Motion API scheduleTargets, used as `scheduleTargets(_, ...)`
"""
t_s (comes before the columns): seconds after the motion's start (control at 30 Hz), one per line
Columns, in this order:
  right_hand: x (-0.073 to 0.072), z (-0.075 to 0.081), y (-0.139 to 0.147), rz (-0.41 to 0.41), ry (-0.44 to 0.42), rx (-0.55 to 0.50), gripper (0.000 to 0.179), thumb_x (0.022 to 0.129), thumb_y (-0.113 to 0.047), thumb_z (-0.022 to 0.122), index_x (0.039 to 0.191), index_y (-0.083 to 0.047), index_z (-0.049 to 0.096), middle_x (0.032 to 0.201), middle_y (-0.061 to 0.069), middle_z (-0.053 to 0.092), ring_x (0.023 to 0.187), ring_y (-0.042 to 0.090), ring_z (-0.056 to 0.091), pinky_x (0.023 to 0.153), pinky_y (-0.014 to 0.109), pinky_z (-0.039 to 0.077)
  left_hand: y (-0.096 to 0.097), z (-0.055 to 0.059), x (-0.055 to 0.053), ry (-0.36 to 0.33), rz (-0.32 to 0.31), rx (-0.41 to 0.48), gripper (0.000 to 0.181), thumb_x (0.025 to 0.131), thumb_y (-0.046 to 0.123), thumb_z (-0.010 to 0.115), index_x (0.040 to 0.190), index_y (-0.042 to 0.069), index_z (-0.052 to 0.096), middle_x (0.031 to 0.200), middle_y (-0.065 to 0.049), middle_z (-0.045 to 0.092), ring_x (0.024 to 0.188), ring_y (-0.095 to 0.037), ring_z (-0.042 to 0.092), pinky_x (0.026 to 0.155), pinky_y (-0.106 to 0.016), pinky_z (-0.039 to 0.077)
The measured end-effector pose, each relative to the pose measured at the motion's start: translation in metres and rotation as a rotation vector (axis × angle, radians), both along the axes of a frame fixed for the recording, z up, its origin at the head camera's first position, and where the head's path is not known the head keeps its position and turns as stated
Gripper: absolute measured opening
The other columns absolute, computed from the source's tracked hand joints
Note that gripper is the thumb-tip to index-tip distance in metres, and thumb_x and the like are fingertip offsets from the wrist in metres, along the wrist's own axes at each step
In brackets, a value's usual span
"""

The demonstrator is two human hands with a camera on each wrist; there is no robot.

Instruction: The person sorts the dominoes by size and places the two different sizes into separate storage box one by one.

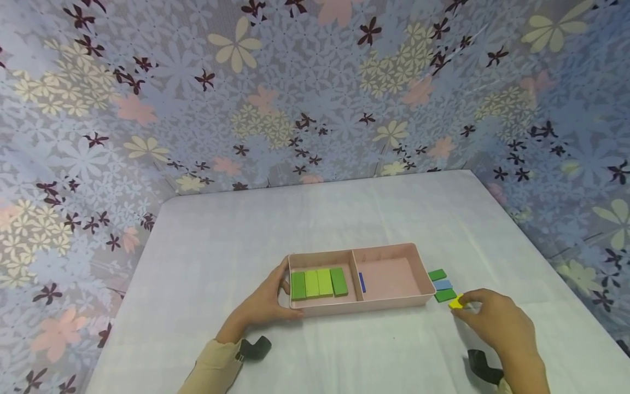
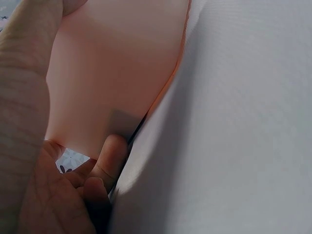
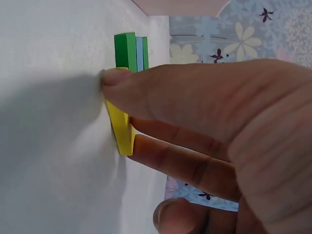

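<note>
My left hand (image 1: 268, 298) grips the left end of a pink two-compartment box (image 1: 391, 276), thumb along the front wall and fingers around the far corner. In the left compartment lie a green block (image 1: 298, 285), two yellow-green blocks (image 1: 318, 283) and another green block (image 1: 338, 281), side by side. A thin blue piece (image 1: 362, 282) shows against the divider in the right compartment. Just beyond the box's right end, my right hand (image 1: 502, 323) pinches a yellow block (image 3: 121, 129) between thumb and fingers, low over the table.
Beside the box's right end lie a green block (image 1: 436, 274), a light blue block (image 1: 443, 285) and a nearer green block (image 1: 445, 295) in a row. A white cloth covers the table (image 1: 236, 224). Flower-patterned walls (image 1: 334, 93) stand behind and at both sides.
</note>
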State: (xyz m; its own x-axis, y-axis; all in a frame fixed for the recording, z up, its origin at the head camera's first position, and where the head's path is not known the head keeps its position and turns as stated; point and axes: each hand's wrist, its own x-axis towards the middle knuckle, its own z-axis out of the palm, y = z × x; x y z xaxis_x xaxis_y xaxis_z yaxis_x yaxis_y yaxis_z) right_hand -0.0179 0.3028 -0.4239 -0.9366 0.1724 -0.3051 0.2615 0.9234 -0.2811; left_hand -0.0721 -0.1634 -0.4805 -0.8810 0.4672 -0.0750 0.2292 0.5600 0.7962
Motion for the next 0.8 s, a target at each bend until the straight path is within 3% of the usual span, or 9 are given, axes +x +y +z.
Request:
scheduleTargets(0.13, 0.000, 0.003, 0.004, 0.020, 0.024, 0.013, 0.060, 0.074, -0.055, 0.073, 0.111, -0.008, 0.070, 0.103, 0.022, 0.067, 0.074, 0.033, 0.063, 0.050, 0.042, 0.045, 0.000, 0.001, 0.000, -0.002, 0.005, -0.004, 0.128, 0.061, 0.054, 0.084, 0.154, 0.027, -0.001, 0.100, 0.004, 0.050, 0.083, -0.012, 0.046, 0.071, -0.027, 0.040)
scheduleTargets(0.3, 0.001, 0.008, 0.005, 0.009, 0.085, 0.014, 0.055, 0.079, -0.050, 0.071, 0.114, -0.008, 0.069, 0.091, 0.017, 0.070, 0.067, 0.026, 0.059, 0.047, 0.037, 0.042, 0.000, 0.000, 0.000, -0.002, 0.007, -0.009, 0.129, 0.061, 0.056, 0.083, 0.154, 0.025, -0.001, 0.100, 0.003, 0.050, 0.083, -0.013, 0.046, 0.071, -0.027, 0.040)
scheduleTargets(0.4, 0.002, 0.010, 0.000, 0.019, 0.195, 0.014, 0.049, 0.080, -0.044, 0.072, 0.113, -0.008, 0.070, 0.073, 0.010, 0.068, 0.056, 0.020, 0.050, 0.043, 0.035, 0.037, -0.001, -0.001, 0.000, 0.003, 0.007, -0.004, 0.128, 0.061, 0.055, 0.083, 0.154, 0.027, -0.001, 0.101, 0.004, 0.050, 0.083, -0.012, 0.046, 0.070, -0.027, 0.040)
scheduleTargets(0.53, 0.000, 0.010, -0.008, 0.060, 0.381, 0.011, 0.041, 0.079, -0.039, 0.074, 0.108, -0.009, 0.073, 0.077, 0.009, 0.070, 0.049, 0.014, 0.042, 0.039, 0.032, 0.032, -0.002, -0.003, 0.000, 0.007, 0.007, -0.002, 0.128, 0.061, 0.055, 0.084, 0.153, 0.029, -0.002, 0.101, 0.005, 0.050, 0.081, -0.012, 0.046, 0.069, -0.027, 0.041)
scheduleTargets(0.57, 0.000, 0.010, -0.009, 0.068, 0.412, 0.006, 0.040, 0.079, -0.039, 0.074, 0.107, -0.010, 0.074, 0.086, 0.011, 0.071, 0.049, 0.013, 0.042, 0.039, 0.032, 0.032, -0.002, -0.003, 0.000, 0.006, 0.007, -0.001, 0.128, 0.061, 0.055, 0.084, 0.153, 0.029, -0.002, 0.100, 0.005, 0.051, 0.081, -0.012, 0.046, 0.069, -0.027, 0.041)
scheduleTargets(0.8, -0.008, 0.020, -0.019, 0.090, 0.552, -0.026, 0.034, 0.077, -0.036, 0.078, 0.102, -0.013, 0.076, 0.103, 0.008, 0.071, 0.048, 0.009, 0.044, 0.037, 0.030, 0.030, -0.002, -0.001, -0.001, 0.011, -0.006, 0.006, 0.128, 0.062, 0.052, 0.084, 0.154, 0.028, -0.001, 0.103, 0.006, 0.050, 0.082, -0.012, 0.047, 0.069, -0.027, 0.041)
